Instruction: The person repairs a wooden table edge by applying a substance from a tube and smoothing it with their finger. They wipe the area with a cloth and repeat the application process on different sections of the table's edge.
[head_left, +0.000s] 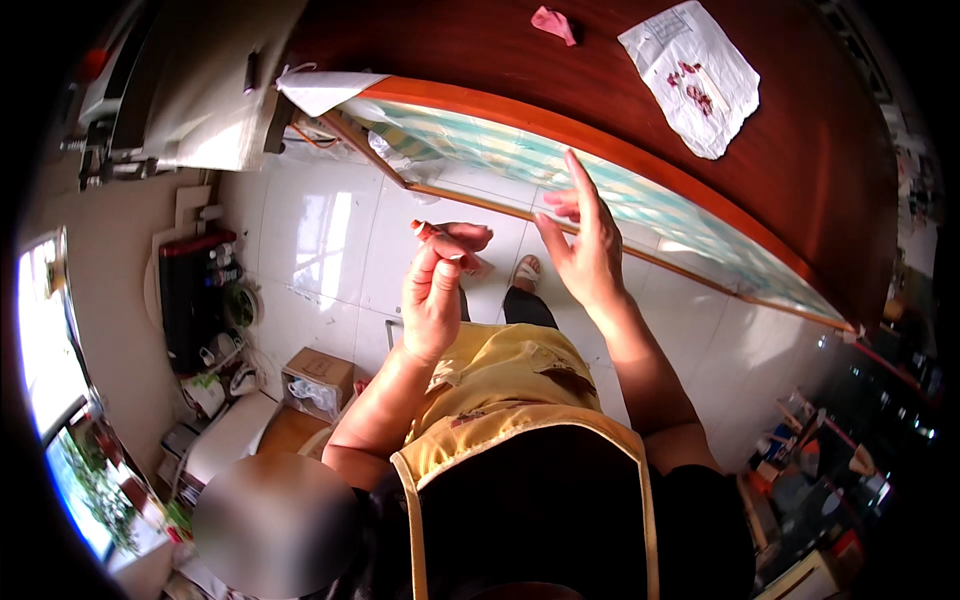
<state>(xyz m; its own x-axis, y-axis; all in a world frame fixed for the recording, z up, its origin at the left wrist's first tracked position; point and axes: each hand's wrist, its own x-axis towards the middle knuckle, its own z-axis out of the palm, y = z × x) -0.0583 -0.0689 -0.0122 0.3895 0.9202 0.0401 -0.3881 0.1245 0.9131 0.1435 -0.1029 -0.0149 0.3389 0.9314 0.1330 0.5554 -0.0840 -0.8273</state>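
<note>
My left hand [435, 295] is raised with its fingers closed on a small red-and-white object [424, 229], too small to make out clearly. To its right, my right hand [585, 245] is held open in the air, index finger stretched upward. Beyond both hands is a reddish-brown wooden table [480, 40]. On it lie a crumpled pink scrap [553, 25] and a white paper sheet [722, 115] bearing small dark-red pieces or shapes. A green-and-cream striped cloth [600, 185] shows along the table's near side, and a white corner of material [330, 90] sits at its left end.
A pale bench [210, 120] with metal fittings adjoins the table at upper left. White tiles [330, 240] surround my feet. A cardboard box [318, 370], a black case [185, 300] and a window [40, 320] are leftward. Clutter [800, 450] fills the lower right.
</note>
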